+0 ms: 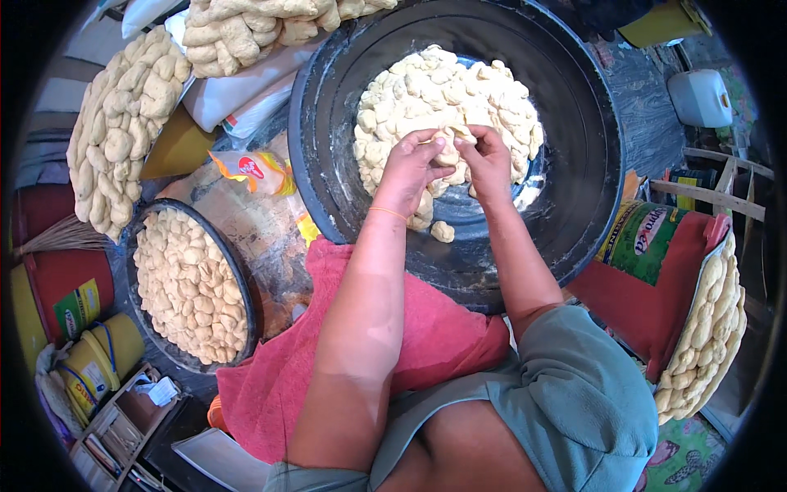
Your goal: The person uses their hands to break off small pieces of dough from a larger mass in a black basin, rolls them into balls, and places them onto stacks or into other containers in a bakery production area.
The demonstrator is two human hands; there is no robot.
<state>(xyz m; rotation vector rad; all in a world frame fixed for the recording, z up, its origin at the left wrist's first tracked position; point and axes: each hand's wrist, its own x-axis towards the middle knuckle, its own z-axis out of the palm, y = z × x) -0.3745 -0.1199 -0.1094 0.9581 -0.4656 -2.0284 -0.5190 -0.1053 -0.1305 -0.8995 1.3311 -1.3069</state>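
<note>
A small piece of pale dough (pixel 448 148) is pinched between my two hands. My left hand (pixel 407 170) grips it from the left with thumb and fingers, a thin orange band around that wrist. From the right, my right hand (pixel 487 166) has its thumb and fingers closed on the same piece. Both hands are over a wide black basin (pixel 328 156). A heap of dough pieces (pixel 447 90) lies inside it, just beyond and under my hands. One loose dough lump (pixel 443 231) rests apart on the basin floor, near my forearms.
A smaller dark tub (pixel 246 283) of round dough pieces stands at left. Trays of shaped dough (pixel 123 139) sit at upper left, and another dough tray (pixel 705 328) tops a red bucket (pixel 648 287) at right. An orange-and-white packet (pixel 256 170) lies beside the basin. A red cloth (pixel 434 328) covers my lap.
</note>
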